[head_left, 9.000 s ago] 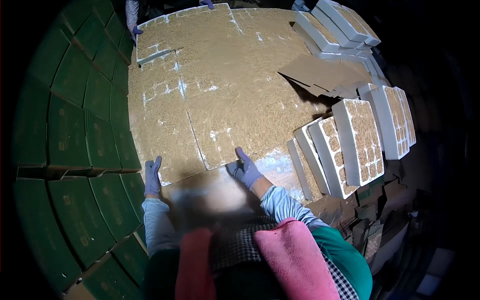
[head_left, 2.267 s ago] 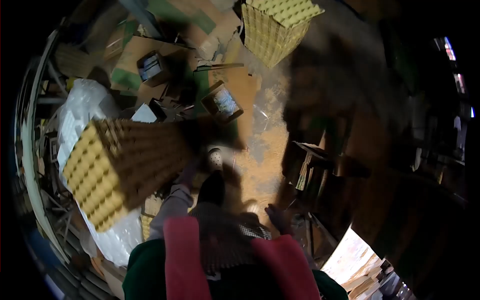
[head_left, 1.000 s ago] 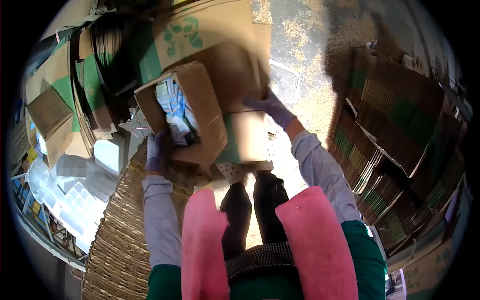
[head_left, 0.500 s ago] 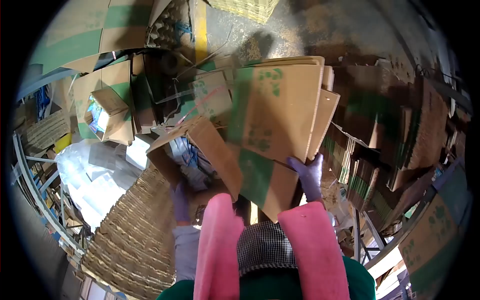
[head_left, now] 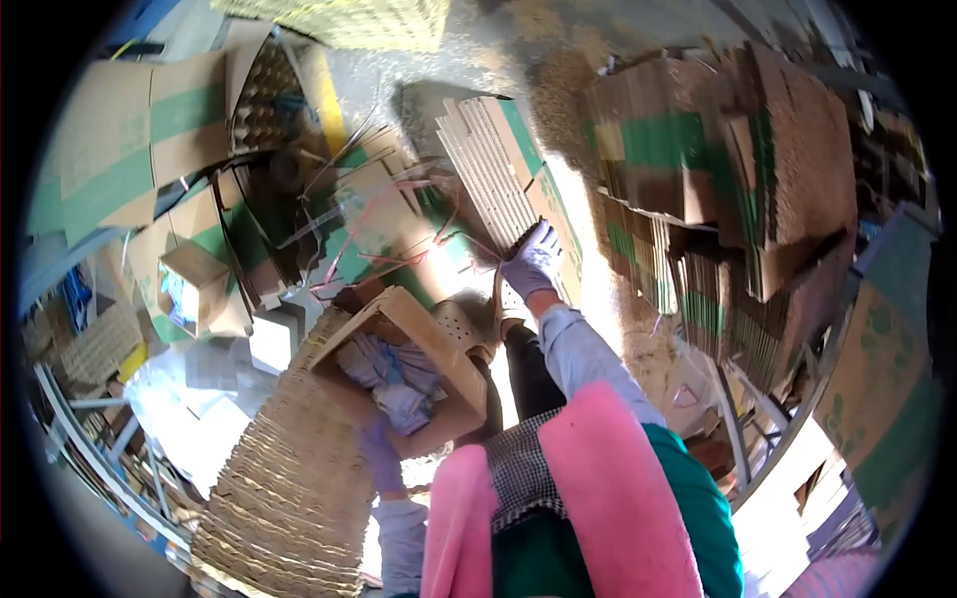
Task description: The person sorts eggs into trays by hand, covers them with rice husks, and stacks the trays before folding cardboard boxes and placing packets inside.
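My right hand, in a purple glove, rests on the lower end of a stack of flattened cardboard boxes that leans in front of me. Its fingers are spread over the cardboard edges. An open cardboard box holding bluish-white packets sits tilted at the edge of a woven basket. My left hand, also gloved, is at the near side of that box; it is blurred and its fingers are hard to make out.
More flattened cardboard stands in bundles at the right. Pink string lies over cardboard ahead. A smaller open box and clear plastic are at the left. A yellow woven basket stands at the far edge.
The flat cardboard at my right hand has swung from a broad face beside the box to an edge-on stack farther forward. My right hand has moved forward and left. The view has shifted.
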### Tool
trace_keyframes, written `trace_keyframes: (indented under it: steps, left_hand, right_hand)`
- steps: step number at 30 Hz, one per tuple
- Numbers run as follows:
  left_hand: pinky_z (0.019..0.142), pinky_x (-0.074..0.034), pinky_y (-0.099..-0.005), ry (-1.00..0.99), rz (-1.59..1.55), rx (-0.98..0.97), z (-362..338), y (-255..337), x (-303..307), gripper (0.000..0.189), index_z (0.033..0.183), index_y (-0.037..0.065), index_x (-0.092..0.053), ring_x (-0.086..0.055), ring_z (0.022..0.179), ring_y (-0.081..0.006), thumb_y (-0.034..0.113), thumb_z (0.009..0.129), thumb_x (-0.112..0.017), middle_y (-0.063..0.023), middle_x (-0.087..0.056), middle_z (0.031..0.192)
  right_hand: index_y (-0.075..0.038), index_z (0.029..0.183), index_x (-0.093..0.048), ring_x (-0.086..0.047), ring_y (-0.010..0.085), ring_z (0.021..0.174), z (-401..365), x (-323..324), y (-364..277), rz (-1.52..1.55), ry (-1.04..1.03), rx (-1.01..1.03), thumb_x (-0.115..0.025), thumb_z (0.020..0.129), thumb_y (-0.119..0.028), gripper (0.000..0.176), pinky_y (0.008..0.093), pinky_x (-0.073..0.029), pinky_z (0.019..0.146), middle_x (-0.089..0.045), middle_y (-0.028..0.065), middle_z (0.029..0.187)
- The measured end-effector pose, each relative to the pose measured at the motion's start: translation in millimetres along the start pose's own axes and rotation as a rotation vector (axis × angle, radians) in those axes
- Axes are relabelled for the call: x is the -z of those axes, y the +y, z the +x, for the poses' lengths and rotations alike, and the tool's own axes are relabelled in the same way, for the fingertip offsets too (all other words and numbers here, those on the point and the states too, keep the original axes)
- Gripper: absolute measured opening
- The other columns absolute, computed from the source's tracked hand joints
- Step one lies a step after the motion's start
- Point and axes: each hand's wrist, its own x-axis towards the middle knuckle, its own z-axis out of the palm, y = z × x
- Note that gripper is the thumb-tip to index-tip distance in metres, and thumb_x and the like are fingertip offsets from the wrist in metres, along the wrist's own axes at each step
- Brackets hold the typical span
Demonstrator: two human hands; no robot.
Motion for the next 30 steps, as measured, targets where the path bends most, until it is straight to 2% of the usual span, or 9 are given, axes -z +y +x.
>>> trace_keyframes:
  steps: [3, 8, 14, 20, 21, 24, 26, 28, 30]
  left_hand:
    - [0.075, -0.044, -0.0302, -0.257, 0.067, -0.339, -1.2, 7.6, 28.8, 0.03, 0.105, -0.006, -0.055, -0.052, 0.078, -0.02, 0.019, 0.092, -0.044, -0.0116, -0.057, 0.089]
    - [0.071, -0.044, -0.03, -0.454, -0.297, -0.084, 3.4, 36.3, 44.5, 0.026, 0.101, -0.004, -0.057, -0.051, 0.074, -0.0182, 0.018, 0.09, -0.047, -0.0079, -0.056, 0.086]
    - [0.066, -0.045, -0.0296, -0.643, -0.548, 0.005, 30.8, 99.8, 83.1, 0.022, 0.097, -0.001, -0.058, -0.05, 0.07, -0.016, 0.017, 0.088, -0.05, -0.0035, -0.056, 0.083]
    - [0.068, -0.045, -0.0271, -0.684, -0.17, -0.521, 81.8, 175.0, 82.6, 0.02, 0.097, 0.004, -0.059, -0.053, 0.075, -0.0144, 0.018, 0.084, -0.053, -0.0005, -0.055, 0.085]
    - [0.069, -0.046, -0.0276, -0.726, -0.301, -0.097, -14.5, 240.2, 95.7, 0.026, 0.099, 0.002, -0.059, -0.055, 0.078, -0.0155, 0.02, 0.082, -0.055, -0.0024, -0.057, 0.088]
    - [0.069, -0.046, -0.03, -0.767, 0.416, -0.807, 34.7, 244.0, 78.4, 0.029, 0.094, -0.003, -0.061, -0.055, 0.077, -0.0162, 0.024, 0.084, -0.053, -0.0059, -0.06, 0.085]
    - [0.065, -0.045, -0.0302, -0.751, -0.083, -0.649, 5.0, 250.3, 56.6, 0.027, 0.091, -0.004, -0.061, -0.054, 0.071, -0.0154, 0.021, 0.086, -0.052, -0.0054, -0.058, 0.079]
    - [0.06, -0.044, -0.0308, -0.813, 0.503, -1.154, -20.7, 273.7, 41.4, 0.025, 0.09, -0.005, -0.06, -0.051, 0.067, -0.0145, 0.018, 0.087, -0.05, -0.0051, -0.056, 0.077]
    - [0.062, -0.043, -0.0297, -0.974, 0.24, -0.713, -94.0, 289.8, 29.3, 0.026, 0.094, -0.006, -0.059, -0.05, 0.071, -0.0129, 0.019, 0.085, -0.054, -0.004, -0.055, 0.08]
  right_hand:
    - [0.002, 0.128, -0.028, -0.044, 0.0359, 0.114, 14.2, 48.3, 28.2, 0.132, -0.079, 0.031, -0.073, 0.062, -0.022, 0.083, 0.0426, -0.036, 0.096, -0.043, 0.0227, 0.119]
    - [0.002, 0.125, -0.03, -0.05, 0.0388, 0.111, 0.1, 158.6, 93.5, 0.165, -0.261, 0.068, -0.078, 0.055, -0.037, 0.092, 0.0403, -0.043, 0.094, -0.047, 0.0257, 0.12]
    - [0.0, 0.127, -0.034, -0.055, 0.0379, 0.104, -176.4, 279.3, 161.9, 0.281, -0.38, 0.189, -0.077, 0.056, -0.038, 0.091, 0.0417, -0.044, 0.09, -0.054, 0.0262, 0.111]
    - [-0.001, 0.11, -0.042, -0.055, 0.0395, 0.099, -410.9, 350.6, 268.8, 0.45, -0.179, 0.022, -0.078, 0.057, -0.035, 0.072, 0.0437, -0.044, 0.084, -0.057, 0.0241, 0.105]
    - [-0.001, 0.112, -0.042, -0.055, 0.0381, 0.099, -450.3, 350.9, 290.7, 0.508, -0.105, -0.033, -0.079, 0.058, -0.034, 0.073, 0.0424, -0.044, 0.086, -0.056, 0.0234, 0.105]
    - [0.002, 0.121, -0.044, -0.052, 0.0246, 0.106, -567.3, 365.2, 361.4, 0.721, 0.13, -0.168, -0.078, 0.063, -0.014, 0.069, 0.0354, -0.046, 0.087, -0.056, 0.0136, 0.109]
    - [0.003, 0.124, -0.042, -0.061, 0.0199, 0.085, -645.8, 394.7, 378.8, 1.335, 0.248, -0.489, -0.066, 0.067, 0.0, 0.062, 0.0284, -0.05, 0.077, -0.057, 0.0134, 0.103]
    - [0.004, 0.124, -0.043, -0.063, 0.018, 0.077, -709.2, 377.1, 426.3, 1.449, 0.454, -0.584, -0.065, 0.066, -0.004, 0.062, 0.0285, -0.051, 0.074, -0.062, 0.0104, 0.093]
    - [0.002, 0.117, -0.05, -0.063, 0.017, 0.074, -746.6, 384.0, 422.2, 1.538, 0.667, -0.655, -0.066, 0.068, -0.01, 0.053, 0.0279, -0.05, 0.072, -0.063, 0.0088, 0.088]
